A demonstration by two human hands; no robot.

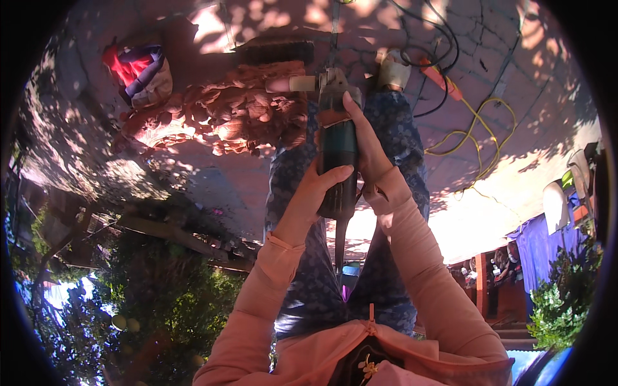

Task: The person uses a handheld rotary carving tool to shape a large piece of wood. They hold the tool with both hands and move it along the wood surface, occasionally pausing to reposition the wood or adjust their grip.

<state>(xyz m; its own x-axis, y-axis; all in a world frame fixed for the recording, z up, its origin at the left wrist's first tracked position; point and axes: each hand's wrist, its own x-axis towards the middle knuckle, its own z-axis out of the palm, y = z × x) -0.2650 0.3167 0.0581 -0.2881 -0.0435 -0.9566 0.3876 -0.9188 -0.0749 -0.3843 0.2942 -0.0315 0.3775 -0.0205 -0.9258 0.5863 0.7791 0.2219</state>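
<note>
Both my hands hold an angle grinder [338, 145] with a dark green body and a grey metal head, upright in the view above my lap. My left hand [327, 183] wraps the rear part of the body, thumb across it. Higher up, my right hand [368, 145] grips the side near the head, its thumb stretched along the casing. A pale side handle [301, 83] sticks out leftward from the head. The disc cannot be made out. From the rear end a dark cord drops between my legs. Left of the grinder lies a reddish carved wood piece [225, 116].
A cloth bag [145, 74] in red, blue and beige sits at the far left. On the paved ground to the right, a yellow cord [479, 125] with an orange connector [442, 80] lies near a black cable [456, 48]. My shoe [394, 71] stands beyond the grinder.
</note>
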